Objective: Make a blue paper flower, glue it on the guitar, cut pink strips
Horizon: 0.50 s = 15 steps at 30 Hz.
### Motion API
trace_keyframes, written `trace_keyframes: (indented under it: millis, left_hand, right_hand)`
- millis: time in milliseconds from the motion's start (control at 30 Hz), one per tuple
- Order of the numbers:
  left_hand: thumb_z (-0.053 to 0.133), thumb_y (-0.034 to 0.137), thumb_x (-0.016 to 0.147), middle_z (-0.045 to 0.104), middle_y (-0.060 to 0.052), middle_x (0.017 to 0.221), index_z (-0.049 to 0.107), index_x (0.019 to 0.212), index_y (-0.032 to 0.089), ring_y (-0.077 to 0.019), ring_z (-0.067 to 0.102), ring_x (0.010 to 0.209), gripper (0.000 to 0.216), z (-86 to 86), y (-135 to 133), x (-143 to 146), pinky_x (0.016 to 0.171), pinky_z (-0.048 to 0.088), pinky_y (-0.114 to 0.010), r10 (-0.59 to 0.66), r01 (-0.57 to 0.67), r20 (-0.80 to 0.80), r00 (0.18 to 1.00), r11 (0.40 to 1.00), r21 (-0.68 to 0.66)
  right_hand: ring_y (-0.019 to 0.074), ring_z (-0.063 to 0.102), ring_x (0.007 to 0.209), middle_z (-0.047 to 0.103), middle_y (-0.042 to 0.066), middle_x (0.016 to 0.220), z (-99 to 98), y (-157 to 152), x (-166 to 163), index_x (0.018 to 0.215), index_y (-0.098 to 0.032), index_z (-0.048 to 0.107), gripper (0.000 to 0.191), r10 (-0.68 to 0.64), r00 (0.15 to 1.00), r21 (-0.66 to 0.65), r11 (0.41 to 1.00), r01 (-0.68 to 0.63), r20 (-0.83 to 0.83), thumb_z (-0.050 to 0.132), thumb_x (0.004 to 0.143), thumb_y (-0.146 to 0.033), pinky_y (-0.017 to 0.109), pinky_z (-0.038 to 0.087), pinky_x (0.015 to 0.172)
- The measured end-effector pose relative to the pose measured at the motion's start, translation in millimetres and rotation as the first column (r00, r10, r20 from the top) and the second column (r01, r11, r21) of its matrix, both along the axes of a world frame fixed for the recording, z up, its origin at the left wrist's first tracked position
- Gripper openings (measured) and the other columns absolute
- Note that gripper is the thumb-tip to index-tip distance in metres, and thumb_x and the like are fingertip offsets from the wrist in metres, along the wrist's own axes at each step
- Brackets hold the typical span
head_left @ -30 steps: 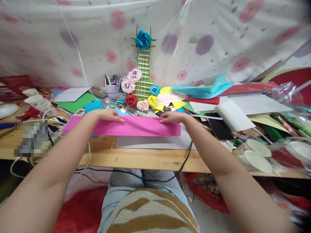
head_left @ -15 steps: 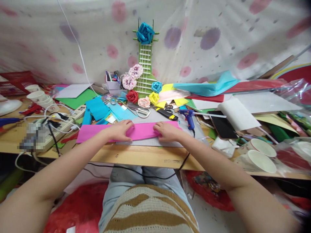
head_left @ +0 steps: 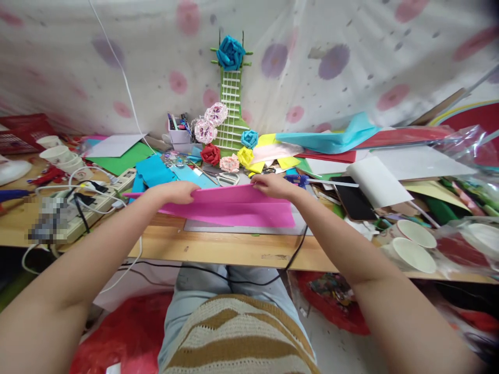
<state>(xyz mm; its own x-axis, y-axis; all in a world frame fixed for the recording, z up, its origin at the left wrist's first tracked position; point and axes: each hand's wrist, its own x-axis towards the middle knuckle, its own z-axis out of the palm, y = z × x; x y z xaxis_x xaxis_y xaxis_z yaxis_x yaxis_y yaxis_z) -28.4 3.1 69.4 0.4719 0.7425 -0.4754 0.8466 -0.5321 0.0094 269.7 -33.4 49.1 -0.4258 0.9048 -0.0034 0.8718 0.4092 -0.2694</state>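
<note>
A sheet of pink paper [head_left: 237, 212] lies partly on a grey cutting mat [head_left: 218, 228] at the table's front, with its far part raised along a fold. My left hand [head_left: 181, 192] grips the raised edge toward the left. Farther right, my right hand [head_left: 273, 186] pinches the same edge, its fingertips partly behind the paper. Just behind the sheet lie scissors [head_left: 228, 178] with white handles and a blue glue gun [head_left: 297, 179], which my right hand partly hides.
A green guitar-shaped craft [head_left: 231, 104] with paper flowers leans at the back. To the left sits a power strip [head_left: 83, 210] with cables. On the right are a phone [head_left: 355, 200] and paper cups [head_left: 412, 254]. A black cable [head_left: 299, 252] hangs over the front edge.
Both hands have moved up and away from me, lifting the paper's far part off the lower layer. The sheet, flat and folded before, is now opened, and it covers the yellow-black cutter.
</note>
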Motion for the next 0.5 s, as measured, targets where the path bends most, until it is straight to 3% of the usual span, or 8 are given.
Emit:
trace_keyframes:
  millis: [100,233,367,500]
  left_hand:
    - [0.046,0.023,0.063,0.069,-0.003,0.091,0.065,0.098,0.022,-0.0196,0.062,0.077,0.040,18.7,15.7,-8.0,0.060,0.043,-0.023,0.072,-0.073,0.029,0.997,0.997,0.012]
    - [0.046,0.025,0.061,0.069,-0.003,0.087,0.065,0.091,0.019,-0.0196,0.061,0.075,0.037,28.7,32.3,-6.9,0.058,0.041,-0.023,0.047,-0.049,0.025,0.999,0.992,0.113]
    - [0.043,0.026,0.064,0.069,-0.005,0.088,0.065,0.088,0.019,-0.0197,0.060,0.078,0.033,15.1,46.0,-4.2,0.064,0.042,-0.024,0.003,-0.009,0.028,1.000,0.974,0.227]
    - [0.041,0.027,0.068,0.068,-0.007,0.093,0.064,0.087,0.019,-0.0192,0.061,0.080,0.031,-4.8,54.9,-5.4,0.067,0.043,-0.024,0.029,-0.034,0.027,0.999,0.981,0.192]
  right_hand:
    - [0.0171,0.058,0.086,0.066,0.006,0.101,6.2,11.4,4.7,0.101,-0.017,0.061,0.025,-0.010,0.999,-0.069,0.998,0.007,-0.049,0.043,0.086,-0.027,0.023,0.038,0.070]
    - [0.0181,0.057,0.085,0.065,0.007,0.100,1.6,24.5,5.5,0.098,-0.017,0.061,0.026,-0.022,1.000,-0.084,0.996,0.021,-0.014,0.041,0.086,-0.030,0.024,0.038,0.068]
    - [0.0197,0.058,0.084,0.066,0.008,0.099,-12.7,34.7,2.3,0.099,-0.018,0.061,0.028,-0.070,0.996,-0.001,0.998,0.070,0.054,0.039,0.087,-0.031,0.025,0.037,0.066]
    - [0.0200,0.058,0.087,0.065,0.008,0.103,-23.0,39.5,-2.5,0.102,-0.018,0.060,0.031,-0.067,0.995,0.008,0.998,0.067,0.075,0.036,0.089,-0.035,0.025,0.038,0.070]
